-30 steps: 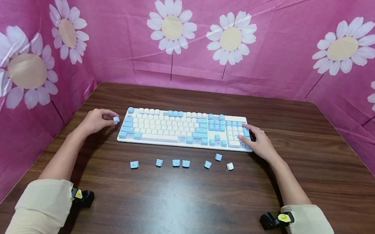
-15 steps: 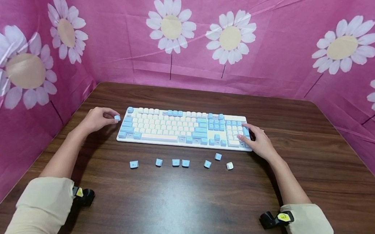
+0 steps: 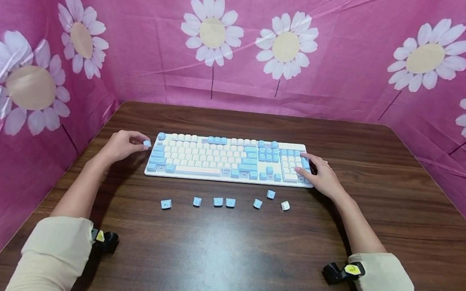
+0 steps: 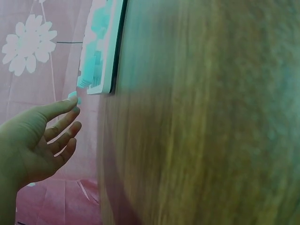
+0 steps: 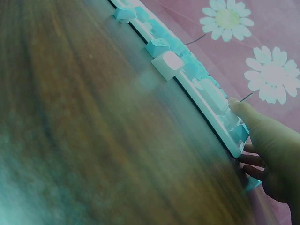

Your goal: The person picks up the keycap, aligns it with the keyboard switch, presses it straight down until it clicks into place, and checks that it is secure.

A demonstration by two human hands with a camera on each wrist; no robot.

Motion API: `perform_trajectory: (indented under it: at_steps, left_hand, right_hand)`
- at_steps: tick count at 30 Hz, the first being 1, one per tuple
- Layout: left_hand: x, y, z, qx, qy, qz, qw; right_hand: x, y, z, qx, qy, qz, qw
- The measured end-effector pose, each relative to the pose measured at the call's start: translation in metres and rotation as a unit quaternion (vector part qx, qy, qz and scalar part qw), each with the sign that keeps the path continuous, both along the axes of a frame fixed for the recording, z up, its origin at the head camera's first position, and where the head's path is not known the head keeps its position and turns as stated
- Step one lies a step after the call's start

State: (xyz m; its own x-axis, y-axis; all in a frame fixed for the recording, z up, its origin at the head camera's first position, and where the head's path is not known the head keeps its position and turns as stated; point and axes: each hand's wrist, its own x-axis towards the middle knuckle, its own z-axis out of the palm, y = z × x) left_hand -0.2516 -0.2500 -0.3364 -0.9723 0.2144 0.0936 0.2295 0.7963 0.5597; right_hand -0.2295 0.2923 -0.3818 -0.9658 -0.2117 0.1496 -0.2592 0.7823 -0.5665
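My left hand (image 3: 122, 147) pinches a small light-blue keycap (image 3: 147, 143) between thumb and fingertips, just off the left end of a white and blue keyboard (image 3: 291, 146). In the left wrist view the keycap (image 4: 72, 95) shows at the thumb tip, close to the keyboard's corner, with the other fingers loosely bent. My right hand (image 3: 323, 176) grips the keyboard's right end. Its thumb (image 5: 243, 110) lies on top, and the other fingers are at the end edge. Gaps without keycaps show in the keyboard's bottom row and top row.
Several loose blue keycaps (image 3: 218, 201) and a white keycap (image 3: 285, 205) lie in front of the keyboard on the brown wooden table (image 3: 217, 252). A pale blue piece (image 5: 253, 183) shows by the right fingers. A pink flowered cloth (image 3: 237, 82) hangs behind.
My left hand has moved slightly away from me and to the right with the keycap, closer to the keyboard's left edge. My right hand keeps its grip in place.
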Motion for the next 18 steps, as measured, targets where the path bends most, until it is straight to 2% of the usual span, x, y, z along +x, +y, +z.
perform_trajectory:
  at_steps: [18]
  left_hand:
    - [-0.0041, 0.0043, 0.0019, -0.010, -0.002, -0.001, 0.9999]
  right_hand:
    - [-0.0016, 0.0003, -0.0021, 0.000, 0.000, -0.003, 1.0000]
